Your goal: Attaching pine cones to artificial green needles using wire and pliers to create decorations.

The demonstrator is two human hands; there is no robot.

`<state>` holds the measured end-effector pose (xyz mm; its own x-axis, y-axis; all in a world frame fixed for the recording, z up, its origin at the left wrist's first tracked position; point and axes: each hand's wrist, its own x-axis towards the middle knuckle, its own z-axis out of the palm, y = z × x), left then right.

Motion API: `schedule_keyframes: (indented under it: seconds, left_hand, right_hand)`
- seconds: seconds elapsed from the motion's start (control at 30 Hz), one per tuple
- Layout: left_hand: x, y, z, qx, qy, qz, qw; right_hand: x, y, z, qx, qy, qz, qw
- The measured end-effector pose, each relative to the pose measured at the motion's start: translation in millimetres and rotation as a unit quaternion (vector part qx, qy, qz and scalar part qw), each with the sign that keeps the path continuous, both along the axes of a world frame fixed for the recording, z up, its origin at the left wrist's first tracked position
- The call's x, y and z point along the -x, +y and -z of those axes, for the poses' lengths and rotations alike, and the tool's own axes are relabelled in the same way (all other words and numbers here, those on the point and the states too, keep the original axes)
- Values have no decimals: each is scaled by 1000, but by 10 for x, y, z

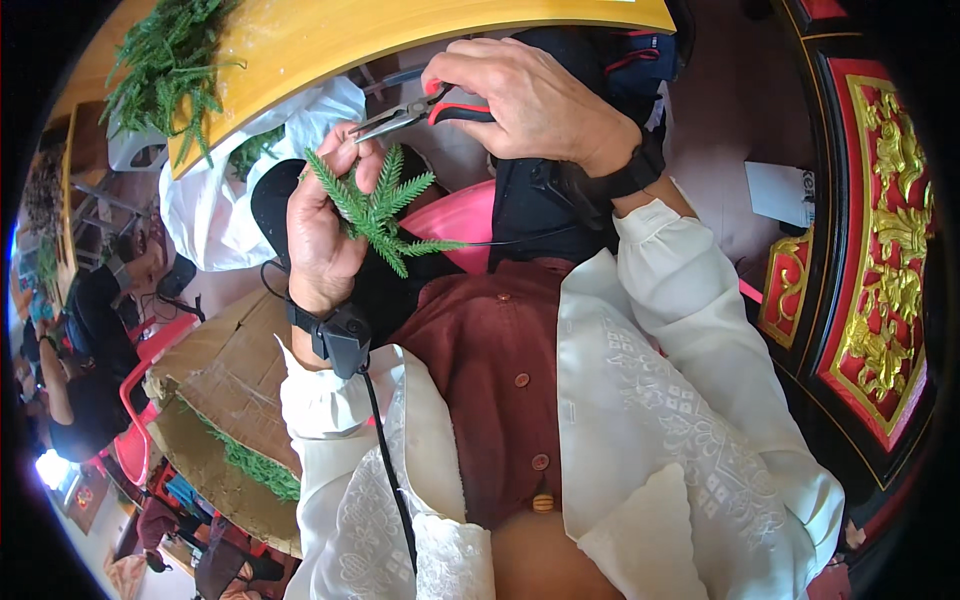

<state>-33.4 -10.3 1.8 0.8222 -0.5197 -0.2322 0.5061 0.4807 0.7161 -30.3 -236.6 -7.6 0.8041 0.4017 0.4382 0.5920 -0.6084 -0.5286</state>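
My left hand [327, 225] is closed around a green artificial pine sprig [375, 205], whose needled branches fan out below the fingers. In my right hand [535, 100] are long-nosed pliers [405, 115] with red and black handles. Their jaws point left and reach my left thumb and fingertips, at the end of the sprig. Whatever the jaw tips touch there is too small to make out. The sprig hangs over my lap, just in front of the yellow table's edge.
More green sprigs [170, 65] are heaped on the yellow table [330, 45]. A white plastic bag [215, 215] hangs below its corner. To my left stands a cardboard box [235, 370] with greenery inside, beside a red chair [130, 420]. A carved red and gold panel [885, 250] rises at right.
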Motion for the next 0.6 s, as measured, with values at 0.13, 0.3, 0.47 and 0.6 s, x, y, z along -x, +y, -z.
schedule_keyframes:
  seconds: [0.13, 0.3, 0.47, 0.6]
  left_hand:
    - [4, -1, 10, 0, -2, -3, 1000]
    - [0, -92, -56, -173, -105, -92, 975]
    - [24, -88, -4, -316, -194, -108, 922]
    - [45, -106, 1, -376, -237, -159, 881]
  right_hand:
    - [9, 5, -23, 12, 23, 4, 1000]
    - [-5, 3, -18, 33, 59, 43, 997]
    - [29, 37, -89, 76, 122, 101, 984]
    - [71, 121, -12, 41, 112, 154, 981]
